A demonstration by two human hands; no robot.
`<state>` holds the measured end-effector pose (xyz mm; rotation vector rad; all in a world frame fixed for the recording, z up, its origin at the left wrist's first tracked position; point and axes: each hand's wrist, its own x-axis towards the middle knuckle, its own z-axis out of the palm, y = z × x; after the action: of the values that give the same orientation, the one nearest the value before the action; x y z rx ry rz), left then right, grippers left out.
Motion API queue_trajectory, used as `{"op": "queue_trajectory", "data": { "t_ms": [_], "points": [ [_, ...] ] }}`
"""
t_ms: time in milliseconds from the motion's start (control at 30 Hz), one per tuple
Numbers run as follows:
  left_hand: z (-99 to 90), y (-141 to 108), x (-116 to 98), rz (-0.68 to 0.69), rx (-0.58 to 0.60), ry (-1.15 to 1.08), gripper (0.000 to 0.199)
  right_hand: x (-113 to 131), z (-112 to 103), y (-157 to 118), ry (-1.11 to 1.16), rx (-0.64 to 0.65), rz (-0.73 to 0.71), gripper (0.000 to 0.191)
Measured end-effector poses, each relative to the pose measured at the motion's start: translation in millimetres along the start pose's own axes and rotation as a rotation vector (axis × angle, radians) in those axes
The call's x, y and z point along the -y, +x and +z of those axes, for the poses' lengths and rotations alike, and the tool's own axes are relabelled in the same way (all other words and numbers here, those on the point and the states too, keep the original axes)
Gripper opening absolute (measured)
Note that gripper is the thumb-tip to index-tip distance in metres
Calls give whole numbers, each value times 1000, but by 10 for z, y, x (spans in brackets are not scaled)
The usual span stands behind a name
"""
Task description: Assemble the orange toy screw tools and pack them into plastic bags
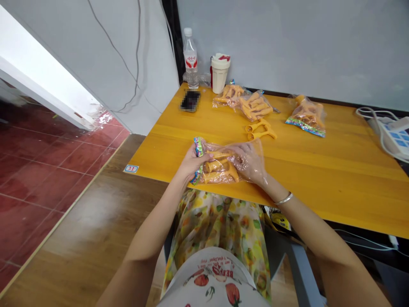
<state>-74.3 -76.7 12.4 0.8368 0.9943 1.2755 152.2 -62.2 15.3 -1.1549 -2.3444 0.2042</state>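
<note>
"Fingers (204,159) of the left hand (190,164): what are they doing?"

"They're closing narrowly around the colourful header (198,147) of a clear bag (260,151), the thumb lying on top."

"And where's that bag?"

"It's stretching between both hands at the front of the worktop (319,175), with orange pieces (219,166) showing inside."

"The right hand (249,164)?"

"It's curling at the bag's right end, film shining across it. I can't tell whether its fingers are gripping a piece."

"Farther right?"

"Loose parts (262,129) are lying just behind that hand, and a filled bag (307,116) is resting beyond."
</note>
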Motion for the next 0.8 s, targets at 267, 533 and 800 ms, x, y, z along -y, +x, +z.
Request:
{"op": "queue_trajectory", "data": {
  "t_ms": [267,533,800],
  "points": [
    [-15,25,36,8,-33,-3,59,-45,0,-62,383,-41,105,47],
    [13,-31,-19,-94,36,-25,61,-50,-1,-143,912,20,516,54],
    [-59,15,54,-33,31,6,65,-89,21,-89,994,-30,444,55]
  ]
}}
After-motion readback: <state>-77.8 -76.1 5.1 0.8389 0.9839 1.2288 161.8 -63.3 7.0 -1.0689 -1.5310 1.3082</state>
